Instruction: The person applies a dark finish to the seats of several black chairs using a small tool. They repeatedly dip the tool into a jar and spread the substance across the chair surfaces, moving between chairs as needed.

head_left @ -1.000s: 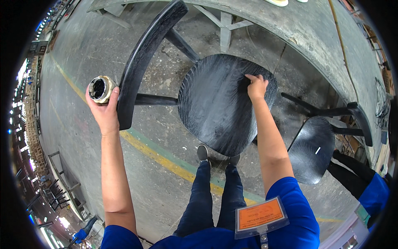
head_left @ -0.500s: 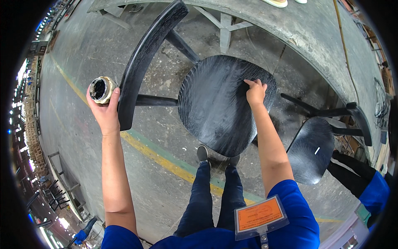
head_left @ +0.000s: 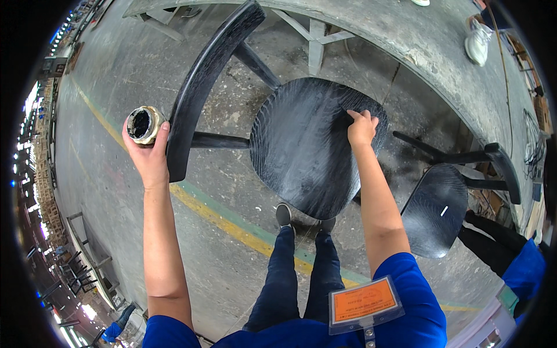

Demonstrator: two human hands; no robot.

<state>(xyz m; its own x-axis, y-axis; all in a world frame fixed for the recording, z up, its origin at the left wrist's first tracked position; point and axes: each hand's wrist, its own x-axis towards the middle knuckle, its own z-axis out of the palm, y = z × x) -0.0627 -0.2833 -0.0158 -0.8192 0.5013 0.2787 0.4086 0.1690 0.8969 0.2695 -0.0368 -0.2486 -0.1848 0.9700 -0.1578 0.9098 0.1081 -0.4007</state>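
A black wood-grained chair stands in front of me, its round seat (head_left: 316, 145) in the middle and its curved backrest (head_left: 203, 81) on the left. Beside the backrest's lower end, my left hand (head_left: 149, 159) is wrapped round a small pale-rimmed jar (head_left: 144, 124) with black stuff inside. The jar's mouth faces up toward me. Over the right part of the seat is my right hand (head_left: 362, 129), index finger pointing left and the other fingers curled in. Whatever those fingers may hold is too small or hidden to make out.
A second black chair (head_left: 435, 209) with a small white strip on its seat stands at the right. Near it is a person in blue (head_left: 525, 267). A grey raised platform (head_left: 400, 35) curves along the far side, with a white shoe (head_left: 477, 43) on it. A yellow floor line (head_left: 220, 223) runs below.
My right hand has shifted slightly right over the seat. The left hand and jar are almost still. A person's foot in a white shoe has appeared on the platform at the far right.
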